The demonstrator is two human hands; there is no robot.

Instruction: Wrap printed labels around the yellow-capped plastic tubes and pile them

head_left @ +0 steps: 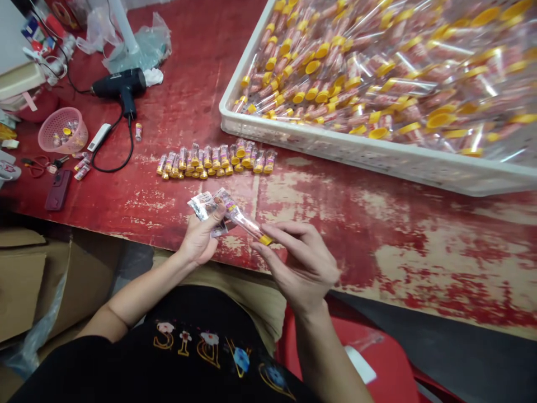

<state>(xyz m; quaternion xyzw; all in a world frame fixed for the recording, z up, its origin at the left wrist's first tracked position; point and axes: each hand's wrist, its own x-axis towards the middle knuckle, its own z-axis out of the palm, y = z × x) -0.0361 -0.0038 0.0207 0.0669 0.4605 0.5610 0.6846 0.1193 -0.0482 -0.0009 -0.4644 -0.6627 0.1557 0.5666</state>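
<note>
My left hand (200, 235) is closed on a small stack of printed plastic sleeves (203, 205), thumb pressed on top. My right hand (304, 260) pinches a clear tube (249, 225) by its yellow-capped end, fingertips and thumb around the cap. The tube tilts, and its far end meets a printed sleeve (227, 199) at my left thumb; how deep it sits inside I cannot make out. Just beyond my hands, a group of short tubes with yellow caps (216, 159) stands in rows on the red table (188, 112).
A large white crate (361, 148) of yellow-capped tubes fills the right back. Left lie a heat gun (123, 87) with a looped cord, a pink basket (50, 134), red-handled scissors (37, 166) and a purple phone (59, 189). A red chair (386, 364) and cardboard boxes (20, 280) stand below.
</note>
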